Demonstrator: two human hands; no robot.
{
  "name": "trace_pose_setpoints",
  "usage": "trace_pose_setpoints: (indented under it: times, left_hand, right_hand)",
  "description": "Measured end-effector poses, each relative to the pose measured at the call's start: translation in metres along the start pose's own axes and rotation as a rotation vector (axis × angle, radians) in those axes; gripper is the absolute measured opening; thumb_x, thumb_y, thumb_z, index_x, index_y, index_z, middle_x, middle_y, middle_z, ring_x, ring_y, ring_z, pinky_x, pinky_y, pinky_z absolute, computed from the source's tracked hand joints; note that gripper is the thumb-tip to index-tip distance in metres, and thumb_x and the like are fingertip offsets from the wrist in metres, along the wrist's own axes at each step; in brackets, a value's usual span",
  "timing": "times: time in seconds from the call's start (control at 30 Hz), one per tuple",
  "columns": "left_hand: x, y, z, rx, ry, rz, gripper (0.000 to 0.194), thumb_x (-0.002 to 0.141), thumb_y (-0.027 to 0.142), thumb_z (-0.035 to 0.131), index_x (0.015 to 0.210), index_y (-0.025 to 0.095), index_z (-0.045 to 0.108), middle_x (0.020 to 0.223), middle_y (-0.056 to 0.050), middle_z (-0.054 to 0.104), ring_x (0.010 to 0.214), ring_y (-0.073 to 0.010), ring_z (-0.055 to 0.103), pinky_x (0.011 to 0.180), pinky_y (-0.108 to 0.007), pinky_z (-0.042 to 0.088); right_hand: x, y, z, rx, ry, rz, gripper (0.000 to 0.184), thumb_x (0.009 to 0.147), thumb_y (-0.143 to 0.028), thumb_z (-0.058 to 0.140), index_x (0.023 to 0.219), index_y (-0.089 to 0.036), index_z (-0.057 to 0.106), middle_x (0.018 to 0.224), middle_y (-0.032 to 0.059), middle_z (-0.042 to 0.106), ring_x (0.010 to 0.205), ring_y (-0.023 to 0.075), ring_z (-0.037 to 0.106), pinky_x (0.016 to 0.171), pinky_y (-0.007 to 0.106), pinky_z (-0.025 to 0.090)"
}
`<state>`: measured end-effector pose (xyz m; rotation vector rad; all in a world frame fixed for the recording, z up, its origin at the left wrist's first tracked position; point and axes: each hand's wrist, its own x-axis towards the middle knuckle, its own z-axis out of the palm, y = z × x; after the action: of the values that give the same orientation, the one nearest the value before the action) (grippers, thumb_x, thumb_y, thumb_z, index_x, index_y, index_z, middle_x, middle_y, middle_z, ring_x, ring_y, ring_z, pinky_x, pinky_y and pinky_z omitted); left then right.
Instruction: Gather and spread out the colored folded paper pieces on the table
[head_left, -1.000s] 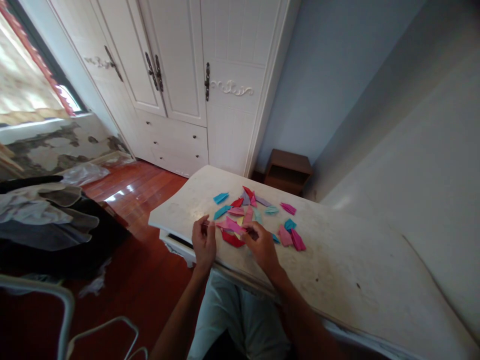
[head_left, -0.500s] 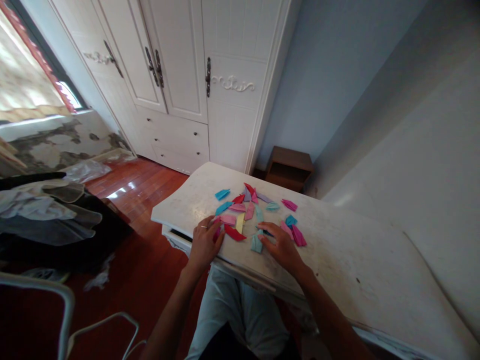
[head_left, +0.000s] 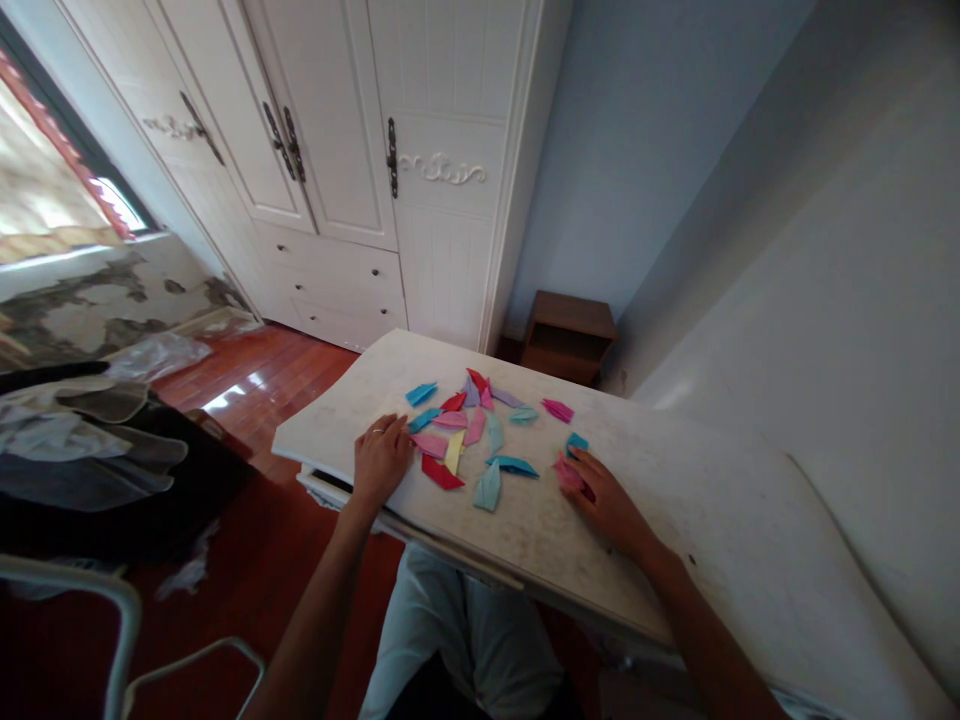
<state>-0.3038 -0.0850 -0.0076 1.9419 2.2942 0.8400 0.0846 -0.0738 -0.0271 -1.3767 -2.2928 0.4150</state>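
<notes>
Several small folded paper pieces lie loosely grouped on the white tabletop (head_left: 675,465). My right hand (head_left: 611,508) is over the right side of the group, thumb and fingers around a pink folded paper piece (head_left: 570,474). A blue folded piece (head_left: 576,441) touches its fingertips, and a magenta one beneath is mostly covered. At the left edge of the group rests my left hand (head_left: 381,462), fingers stretched out beside a pink strip (head_left: 430,445); its palm side is hidden. Between the hands are a red piece (head_left: 441,473), a mint piece (head_left: 487,487) and a blue piece (head_left: 514,466).
Beyond the table stand a white wardrobe (head_left: 450,250) and a small brown open cabinet (head_left: 574,312). Clothes (head_left: 82,430) are heaped at the left. A white metal tube frame (head_left: 124,610) is at the lower left. The table's front edge lies just above my lap.
My right hand has moved right, from the mint and blue pieces to the pink one, uncovering the blue piece. My left hand has pulled slightly left. The view has shifted a little.
</notes>
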Motion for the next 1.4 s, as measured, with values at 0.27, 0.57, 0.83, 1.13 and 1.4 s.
trace_pose_setpoints:
  times: [0.27,0.57,0.83,1.13,1.4]
  left_hand:
    - [0.036,0.001,0.006,-0.080,-0.008,0.050,0.065,0.097,0.054,0.026,0.140,0.010,0.046,0.144,-0.019,0.047,0.138,-0.0293,0.039,0.111,-0.048,0.034]
    - [0.063,0.071,0.034,0.234,-0.445,0.276,0.082,0.090,0.065,0.035,0.150,0.009,0.028,0.157,-0.020,0.026,0.147,-0.0350,0.012,0.116,-0.054,0.014]
    - [0.061,0.083,0.046,0.142,-0.598,0.373,0.095,0.083,0.072,0.043,0.154,0.016,0.014,0.160,-0.019,0.017,0.148,-0.0369,0.000,0.113,-0.061,0.009]
    - [0.076,0.052,0.043,0.181,-0.272,0.249,0.049,0.093,0.033,0.043,0.136,0.009,0.041,0.144,-0.023,0.043,0.140,-0.0312,0.033,0.111,-0.050,0.029]
    - [0.095,0.075,0.051,0.124,-0.290,0.352,0.049,0.091,0.038,0.049,0.132,0.010,0.048,0.139,-0.021,0.049,0.136,-0.0331,0.038,0.110,-0.052,0.032]
  right_hand:
    - [0.003,0.008,-0.009,0.077,0.109,-0.078,0.056,0.093,-0.051,0.047,0.140,-0.020,0.050,0.143,0.0147,0.051,0.133,0.0309,0.046,0.112,0.053,0.035]
    - [0.101,-0.052,-0.002,-0.064,-0.029,-0.307,0.059,0.091,-0.040,0.055,0.142,-0.013,0.046,0.146,0.0185,0.045,0.137,0.0297,0.039,0.113,0.050,0.031]
    - [0.172,-0.062,0.005,-0.255,-0.290,-0.259,0.032,0.089,-0.027,0.055,0.120,-0.023,0.064,0.136,0.0110,0.056,0.130,0.0272,0.046,0.109,0.051,0.029]
    - [0.125,-0.040,-0.022,-0.302,-0.217,0.011,0.030,0.089,-0.034,0.054,0.110,-0.017,0.067,0.117,0.0162,0.067,0.109,0.0320,0.060,0.101,0.053,0.034]
    - [0.126,-0.028,-0.027,-0.245,-0.144,0.050,0.036,0.084,-0.028,0.058,0.117,-0.014,0.063,0.126,0.0167,0.062,0.114,0.0272,0.057,0.097,0.034,0.040]
